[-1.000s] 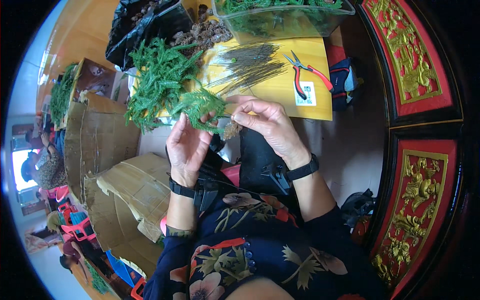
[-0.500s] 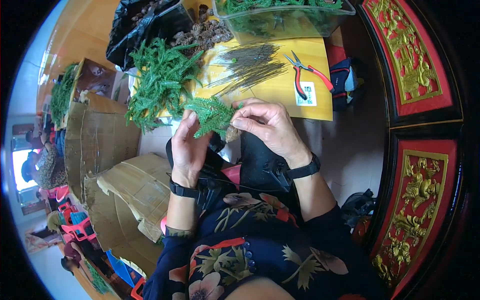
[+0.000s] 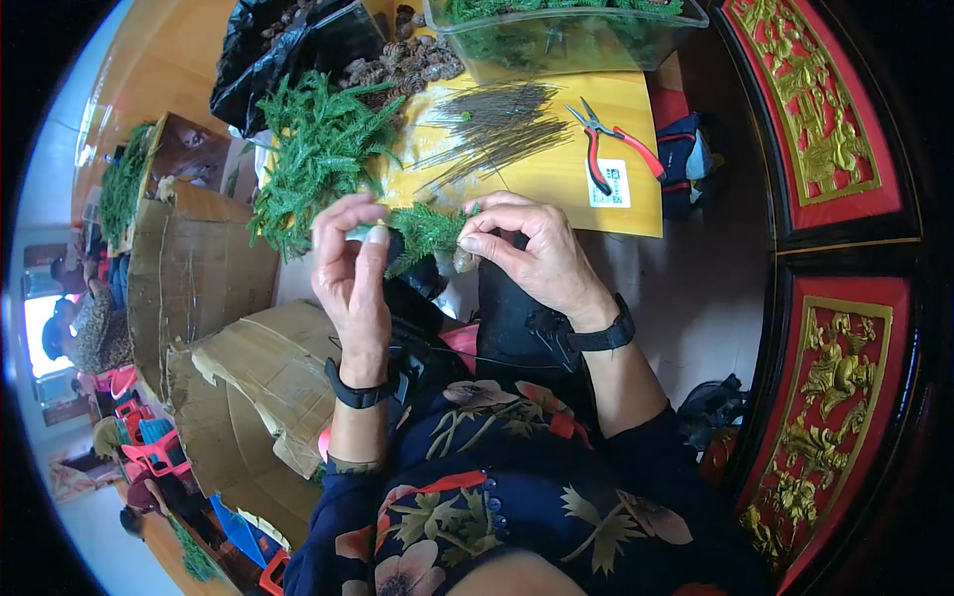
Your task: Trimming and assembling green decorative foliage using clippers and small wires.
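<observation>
One green sprig [image 3: 427, 230] spans between the hands, its right end, just above a small brown cone [image 3: 464, 261], pinched by the right hand [image 3: 549, 260], its left end at the curled left hand [image 3: 350, 288], whose grip I cannot tell, near the yellow counter [image 3: 631, 119].

Fisheye view, corners black, edges bowed — white rectangular window [image 3: 38, 326] glares at far left; bare left hand [image 3: 350, 278] shows slight motion blur; smooth yellow tabletop [image 3: 636, 104] brightly lit.
</observation>
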Motion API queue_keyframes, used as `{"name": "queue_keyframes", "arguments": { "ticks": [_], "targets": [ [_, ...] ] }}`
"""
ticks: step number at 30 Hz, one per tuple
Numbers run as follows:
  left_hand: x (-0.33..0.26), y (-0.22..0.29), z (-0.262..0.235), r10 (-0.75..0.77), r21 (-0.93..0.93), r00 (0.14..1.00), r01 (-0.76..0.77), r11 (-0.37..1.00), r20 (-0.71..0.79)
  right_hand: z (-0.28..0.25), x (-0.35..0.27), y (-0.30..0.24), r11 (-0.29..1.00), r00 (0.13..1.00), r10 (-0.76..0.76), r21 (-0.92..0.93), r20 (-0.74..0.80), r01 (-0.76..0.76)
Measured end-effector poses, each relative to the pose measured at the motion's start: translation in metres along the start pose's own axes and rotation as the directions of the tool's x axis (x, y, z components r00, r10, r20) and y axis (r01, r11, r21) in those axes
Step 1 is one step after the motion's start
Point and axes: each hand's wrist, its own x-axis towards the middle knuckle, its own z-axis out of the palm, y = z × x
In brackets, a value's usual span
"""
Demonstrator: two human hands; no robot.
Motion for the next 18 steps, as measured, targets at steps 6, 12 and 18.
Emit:
{"name": "queue_keyframes", "arguments": {
  "ticks": [6, 12, 18],
  "targets": [
    [-0.005, 0.003, 0.009, -0.196, -0.111, 0.953, 0.226, 0.968, 0.231, 0.002, 0.000, 0.001, 0.999, 1.000, 0.000, -0.035, -0.013, 0.000],
    [-0.004, 0.001, 0.010, -0.318, -0.286, 0.911, 0.388, 0.876, 0.261, 0.001, 0.000, 0.000, 0.999, 1.000, -0.011, -0.053, -0.006, 0.010],
    [-0.002, -0.004, 0.005, -0.431, -0.370, 0.859, 0.509, 0.777, 0.277, 0.000, 0.000, 0.000, 0.998, 1.000, -0.006, -0.068, 0.002, 0.007]
  ]
}}
